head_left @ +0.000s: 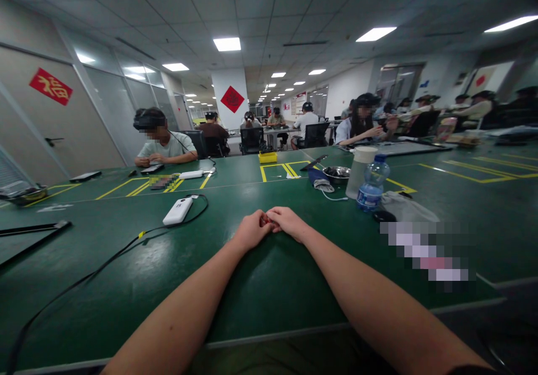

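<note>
My two forearms stretch out over the green table [269,285] and meet near its middle. My left hand [251,230] and my right hand [287,222] touch fingertip to fingertip, pinched together on a small red thing [264,221] that is mostly hidden between the fingers. What the red thing is I cannot tell. Both hands rest on or just above the table top.
A white power bank [178,211] with a black cable [105,263] lies to the left. To the right stand a water bottle [372,183], a white jug [361,171], a metal bowl [336,174] and a yellow box [268,157]. Other people sit at tables behind.
</note>
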Tool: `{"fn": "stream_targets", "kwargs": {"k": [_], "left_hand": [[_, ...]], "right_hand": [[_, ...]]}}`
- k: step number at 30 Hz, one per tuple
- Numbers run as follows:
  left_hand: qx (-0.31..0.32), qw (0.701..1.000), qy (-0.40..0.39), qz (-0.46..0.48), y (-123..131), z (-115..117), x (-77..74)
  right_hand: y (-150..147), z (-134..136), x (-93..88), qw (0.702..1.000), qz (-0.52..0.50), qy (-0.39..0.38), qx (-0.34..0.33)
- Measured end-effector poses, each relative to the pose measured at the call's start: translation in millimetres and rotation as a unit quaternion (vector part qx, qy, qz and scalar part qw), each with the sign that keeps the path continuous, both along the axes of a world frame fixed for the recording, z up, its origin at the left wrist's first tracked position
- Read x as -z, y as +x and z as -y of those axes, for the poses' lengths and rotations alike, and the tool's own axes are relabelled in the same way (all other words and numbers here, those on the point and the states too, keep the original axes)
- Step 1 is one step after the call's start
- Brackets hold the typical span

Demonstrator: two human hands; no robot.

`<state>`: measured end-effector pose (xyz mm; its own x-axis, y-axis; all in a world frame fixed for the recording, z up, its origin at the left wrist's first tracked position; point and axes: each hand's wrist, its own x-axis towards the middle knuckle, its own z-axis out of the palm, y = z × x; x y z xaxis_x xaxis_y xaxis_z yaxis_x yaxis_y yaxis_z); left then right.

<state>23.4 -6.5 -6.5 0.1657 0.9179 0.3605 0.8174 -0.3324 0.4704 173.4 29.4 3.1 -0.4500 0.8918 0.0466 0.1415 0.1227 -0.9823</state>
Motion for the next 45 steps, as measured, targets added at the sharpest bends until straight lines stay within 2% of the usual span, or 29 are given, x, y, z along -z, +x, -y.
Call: {"fn": "stream_targets", "kwargs": {"k": [4,7,14,18,22,30,35,37,39,42,45], "left_hand": [[-0.041,0.997,-0.011,-0.068,8.2,5.7,-1.9],[-0.040,0.996,-0.021,-0.079,10.1,9.8,-5.1],[0.016,0.999,-0.011,-0.028,3.1,8.5,-8.9],[0.036,0.999,0.020,-0.002,2.0,6.9,-7.3],[0.055,0.998,0.032,0.027,0.7,6.5,-7.0],[0.025,0.995,-0.024,0.095,-2.3,1.1,-6.3],[0.012,0.988,-0.054,0.147,-7.5,-6.3,-1.4],[0.018,0.976,-0.098,0.196,-10.9,-8.6,0.6],[0.024,0.951,-0.140,0.274,-13.4,-9.6,1.4],[0.024,0.896,-0.184,0.403,-13.5,-8.4,-1.4],[0.032,0.839,-0.238,0.488,-9.0,-5.5,-7.7]], "right_hand": [[-0.8,-1.1,1.3,0.998,0.019,0.059,-0.024],[-1.1,-4.1,4.5,0.996,0.027,0.075,-0.028],[-0.8,-9.8,11.5,0.999,-0.002,0.030,-0.020],[-0.6,-7.2,9.8,1.000,-0.011,0.002,0.000],[0.0,-3.4,7.2,1.000,-0.014,-0.012,-0.009],[0.9,-4.3,10.0,0.999,-0.016,0.020,-0.029],[-0.1,-4.9,10.0,1.000,-0.002,0.019,0.017],[0.3,-4.9,9.0,0.999,-0.004,0.021,0.031],[1.0,-4.8,7.4,0.999,-0.009,0.036,0.038],[1.8,-4.0,4.4,0.996,-0.004,0.084,0.040],[0.6,-1.5,1.3,0.991,-0.001,0.128,0.028]]}}
